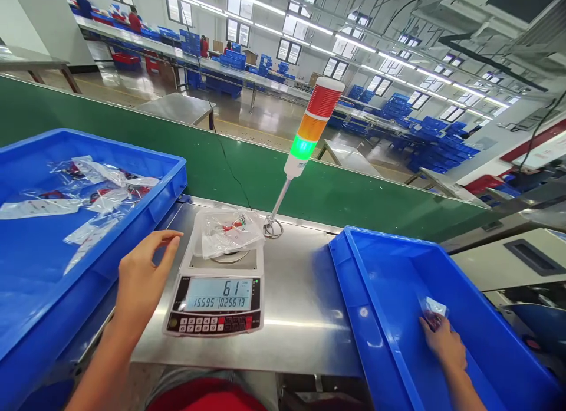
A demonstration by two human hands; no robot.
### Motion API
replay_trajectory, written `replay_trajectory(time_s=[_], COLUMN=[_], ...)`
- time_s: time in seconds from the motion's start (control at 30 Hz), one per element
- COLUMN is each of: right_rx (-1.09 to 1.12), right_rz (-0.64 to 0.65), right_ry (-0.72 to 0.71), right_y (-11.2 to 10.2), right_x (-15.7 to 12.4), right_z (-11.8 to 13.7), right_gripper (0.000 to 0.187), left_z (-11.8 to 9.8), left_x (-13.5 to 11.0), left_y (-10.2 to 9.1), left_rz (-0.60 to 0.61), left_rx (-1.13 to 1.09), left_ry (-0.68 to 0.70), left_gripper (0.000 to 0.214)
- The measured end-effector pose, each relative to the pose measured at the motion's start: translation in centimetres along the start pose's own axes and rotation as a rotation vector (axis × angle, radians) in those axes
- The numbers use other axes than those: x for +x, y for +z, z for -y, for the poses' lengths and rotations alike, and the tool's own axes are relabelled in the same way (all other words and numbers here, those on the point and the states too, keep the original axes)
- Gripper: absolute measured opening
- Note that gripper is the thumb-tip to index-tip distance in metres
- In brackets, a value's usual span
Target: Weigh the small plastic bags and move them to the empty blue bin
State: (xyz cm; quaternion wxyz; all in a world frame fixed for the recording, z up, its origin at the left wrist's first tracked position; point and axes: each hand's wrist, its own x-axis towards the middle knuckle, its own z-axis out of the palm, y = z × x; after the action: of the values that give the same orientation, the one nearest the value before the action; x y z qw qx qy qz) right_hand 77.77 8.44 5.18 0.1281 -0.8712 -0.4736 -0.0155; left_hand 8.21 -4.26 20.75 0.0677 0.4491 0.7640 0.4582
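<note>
My open left hand (142, 275) could jog the white digital scale (216, 302); my right hand (443, 342) grips a clear plastic bag (434, 312).

- left hand (144, 275), right hand (443, 343): 1 each
- blue plastic crates (88, 141): 2
- digital counting scale (215, 305): 1
- plastic bag on the scale pan (227, 233): 1, maybe more, can't tell
- small plastic bag in the right hand (433, 312): 1
- plastic bags in the left crate (84, 190): several, overlapping, no exact count
- stack light (312, 119): 1, with 3 colour segments
- co-workers (135, 20): 4 visible
</note>
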Motion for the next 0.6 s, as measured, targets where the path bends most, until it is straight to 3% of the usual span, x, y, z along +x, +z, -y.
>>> replay_trajectory(time_s=[0.07, 0.13, 0.3, 0.4, 0.47, 0.53, 0.6], right_rx=[0.03, 0.048, 0.204, 0.416, 0.602, 0.842, 1.121], right_rz=[0.04, 0.061, 0.003, -0.134, -0.179, -0.108, 0.067], right_ry=[0.082, 0.07, 0.098, 0.133, 0.111, 0.033, -0.114], right_y=[0.0, -0.6, -4.1, -7.5, -10.1, -12.8, -15.2], right_x=[-0.4, -0.6, -0.9, -1.8, -2.9, -4.5, -6.6], right_z=[0.4, 1.1, 3.1, 5.5, 8.1, 11.7, 16.2], right_gripper=[0.079, 0.078, 0.07, 0.05, 0.047, 0.046, 0.041], left_z=[-0.1, -0.3, -0.4, 0.3, 0.7, 0.8, 0.4], left_x=[0.0, 0.1, 0.0, -0.2, -0.2, 0.0, 0.5], left_y=[0.3, 0.7, 1.9, 2.3, 2.5, 2.7, 3.0], left_rz=[0.006, 0.013, 0.115, 0.199, 0.23, 0.233, 0.206], left_rx=[0.021, 0.043, 0.092, 0.127, 0.125, 0.072, -0.033], left_ry=[0.11, 0.257, 0.581, 0.643, 0.644, 0.619, 0.557], left_gripper=[0.036, 0.037, 0.038, 0.035, 0.032, 0.03, 0.029])
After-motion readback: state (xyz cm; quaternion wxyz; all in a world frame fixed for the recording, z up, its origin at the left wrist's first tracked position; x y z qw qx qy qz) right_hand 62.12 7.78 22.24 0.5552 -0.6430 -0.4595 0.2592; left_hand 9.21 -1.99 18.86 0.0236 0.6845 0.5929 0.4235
